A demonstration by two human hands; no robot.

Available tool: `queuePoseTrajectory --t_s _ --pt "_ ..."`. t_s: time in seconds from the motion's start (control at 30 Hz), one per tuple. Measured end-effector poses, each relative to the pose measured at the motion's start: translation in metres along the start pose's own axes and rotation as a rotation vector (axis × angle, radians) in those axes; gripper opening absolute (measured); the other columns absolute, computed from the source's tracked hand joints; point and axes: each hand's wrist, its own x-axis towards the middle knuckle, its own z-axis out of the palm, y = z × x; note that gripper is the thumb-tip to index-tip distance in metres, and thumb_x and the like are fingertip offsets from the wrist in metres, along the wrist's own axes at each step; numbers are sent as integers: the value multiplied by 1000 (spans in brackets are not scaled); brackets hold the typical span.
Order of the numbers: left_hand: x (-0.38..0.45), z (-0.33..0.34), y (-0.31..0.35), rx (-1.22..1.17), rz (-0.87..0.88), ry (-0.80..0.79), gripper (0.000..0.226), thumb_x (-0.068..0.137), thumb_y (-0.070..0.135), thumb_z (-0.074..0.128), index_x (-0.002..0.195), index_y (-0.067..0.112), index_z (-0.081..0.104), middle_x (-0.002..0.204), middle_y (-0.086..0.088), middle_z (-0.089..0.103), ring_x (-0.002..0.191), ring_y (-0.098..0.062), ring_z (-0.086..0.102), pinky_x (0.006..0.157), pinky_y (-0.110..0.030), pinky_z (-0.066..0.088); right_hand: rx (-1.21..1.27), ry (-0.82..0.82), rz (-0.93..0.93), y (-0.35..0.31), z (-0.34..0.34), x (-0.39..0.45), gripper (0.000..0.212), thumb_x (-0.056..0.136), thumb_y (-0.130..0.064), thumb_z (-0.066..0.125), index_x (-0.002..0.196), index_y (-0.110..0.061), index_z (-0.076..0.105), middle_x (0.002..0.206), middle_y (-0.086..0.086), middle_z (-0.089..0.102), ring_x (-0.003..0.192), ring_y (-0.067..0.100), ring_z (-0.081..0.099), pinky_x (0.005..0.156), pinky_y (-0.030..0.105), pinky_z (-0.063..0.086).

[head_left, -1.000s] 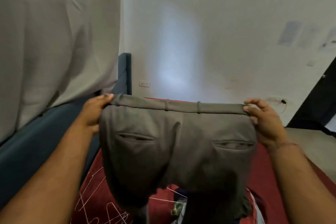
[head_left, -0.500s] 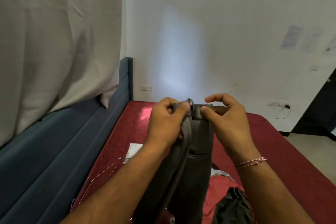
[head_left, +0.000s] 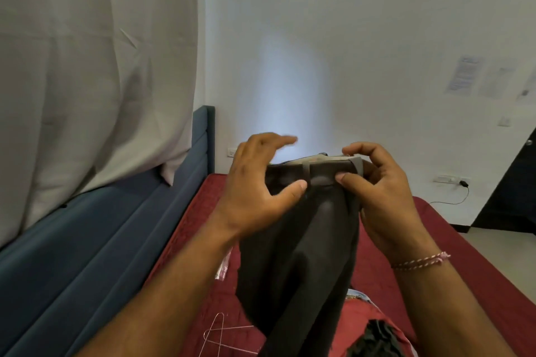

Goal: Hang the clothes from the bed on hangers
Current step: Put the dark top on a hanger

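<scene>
Dark grey trousers point(head_left: 313, 240), folded in half lengthwise, hang from their waistband above the red bed point(head_left: 478, 269). My right hand point(head_left: 383, 191) pinches the waistband at a belt loop, thumb in front and fingers curled over the top. Just to the left, my left hand point(head_left: 255, 182) is spread with fingers extended and blurred, its thumb touching the fabric below the waistband. Thin wire hangers point(head_left: 223, 336) lie on the bed at the lower left of the trousers. A dark garment point(head_left: 374, 339) and a red one point(head_left: 362, 310) lie on the bed beneath.
A blue padded headboard point(head_left: 87, 240) runs along the left under a white curtain point(head_left: 87, 66). A clear plastic bag point(head_left: 223, 268) lies on the bed. The white wall behind holds a socket with a cable point(head_left: 452, 180); a dark doorway point(head_left: 516, 188) is at the right.
The waistband was stretched wide, then both hands brought its ends together, folding the trousers in half. Now my left hand has let go and spread its fingers, while the right keeps the waistband.
</scene>
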Motion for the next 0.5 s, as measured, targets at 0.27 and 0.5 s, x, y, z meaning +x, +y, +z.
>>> queuePoseTrajectory --t_s 0.27,0.5 --pt "63 -26 -58 -29 -244 -787 41 73 40 89 99 15 71 97 -9 71 89 -25 72 76 -46 61 58 -226 -81 1 -30 32 41 90 20 56 109 -15 63 99 3 70 93 16 66 80 23 57" --pt "73 -34 -61 -378 -317 -403 29 71 20 88 97 24 77 99 -8 75 96 -22 70 90 -43 56 -511 -103 -135 -5 -75 56 49 87 -1 77 128 -26 67 113 -5 74 103 5 72 94 26 58"
